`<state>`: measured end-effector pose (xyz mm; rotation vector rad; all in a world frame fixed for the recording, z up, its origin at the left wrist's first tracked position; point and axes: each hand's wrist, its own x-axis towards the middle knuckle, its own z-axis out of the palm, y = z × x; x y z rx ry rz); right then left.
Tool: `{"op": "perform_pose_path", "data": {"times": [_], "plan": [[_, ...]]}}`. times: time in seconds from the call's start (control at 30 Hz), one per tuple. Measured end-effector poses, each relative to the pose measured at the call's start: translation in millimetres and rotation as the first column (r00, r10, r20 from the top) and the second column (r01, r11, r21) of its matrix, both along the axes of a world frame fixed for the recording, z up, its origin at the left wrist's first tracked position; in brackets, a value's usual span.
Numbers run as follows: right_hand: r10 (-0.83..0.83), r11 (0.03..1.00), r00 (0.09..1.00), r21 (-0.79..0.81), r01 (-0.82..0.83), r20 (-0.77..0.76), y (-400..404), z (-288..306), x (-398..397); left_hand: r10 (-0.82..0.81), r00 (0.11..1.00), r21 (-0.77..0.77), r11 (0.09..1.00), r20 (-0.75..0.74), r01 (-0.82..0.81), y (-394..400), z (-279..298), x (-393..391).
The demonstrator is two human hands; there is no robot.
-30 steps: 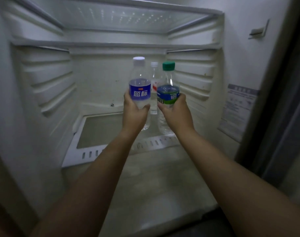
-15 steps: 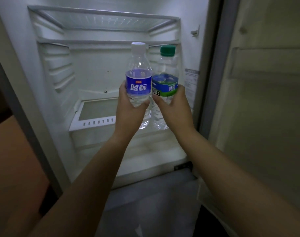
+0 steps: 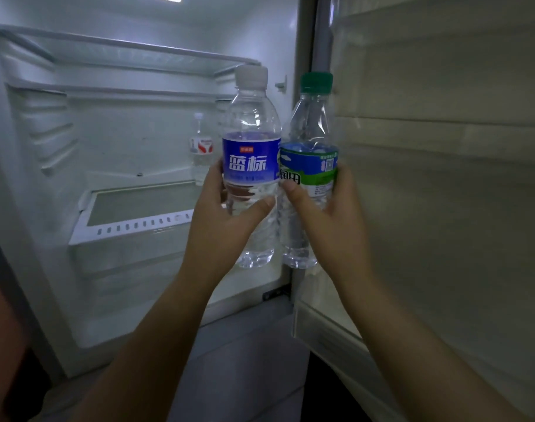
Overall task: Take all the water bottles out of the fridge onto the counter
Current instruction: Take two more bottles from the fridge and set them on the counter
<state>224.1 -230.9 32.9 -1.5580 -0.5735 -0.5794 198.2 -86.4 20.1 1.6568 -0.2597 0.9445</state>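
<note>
My left hand (image 3: 226, 220) grips a clear water bottle with a blue label and white cap (image 3: 251, 159), held upright in front of the open fridge (image 3: 114, 166). Right beside it, my right hand (image 3: 324, 214) grips a clear bottle with a green and blue label and a green cap (image 3: 311, 166). The two bottles touch side by side, outside the fridge opening. A third bottle with a red and white label (image 3: 201, 147) stands at the back of the fridge on the glass shelf (image 3: 138, 205), partly hidden by my left hand.
The fridge door (image 3: 442, 178) stands open at the right, its lower door rack (image 3: 327, 330) close to my right forearm. A glass shelf (image 3: 123, 53) spans the top of the fridge. A drawer front (image 3: 123, 254) lies under the lower shelf. Grey floor (image 3: 244, 376) shows below.
Both hands have drawn back out of the fridge with their bottles, and my view has pulled back and shifted right. The red-labelled bottle stays inside.
</note>
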Motion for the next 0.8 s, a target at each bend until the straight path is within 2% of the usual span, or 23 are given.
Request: {"op": "perform_pose_path", "data": {"times": [0.23, 0.53, 0.8], "plan": [[-0.109, 0.994, 0.994, -0.024, 0.108, -0.009, -38, -2, -17, -0.276, 0.96, -0.103, 0.955, 0.045, 0.279, -34, 0, 8], [-0.295, 0.955, 0.955, 0.006, 0.295, 0.03, -95, -4, -68, -0.496, 0.867, -0.049, 0.866, 0.052, 0.498, -82, 3, -8], [-0.475, 0.88, 0.879, 0.011, 0.475, 0.034, -180, -1, -141, -0.641, 0.766, 0.004, 0.767, 0.046, 0.642, -177, 6, -51]]}}
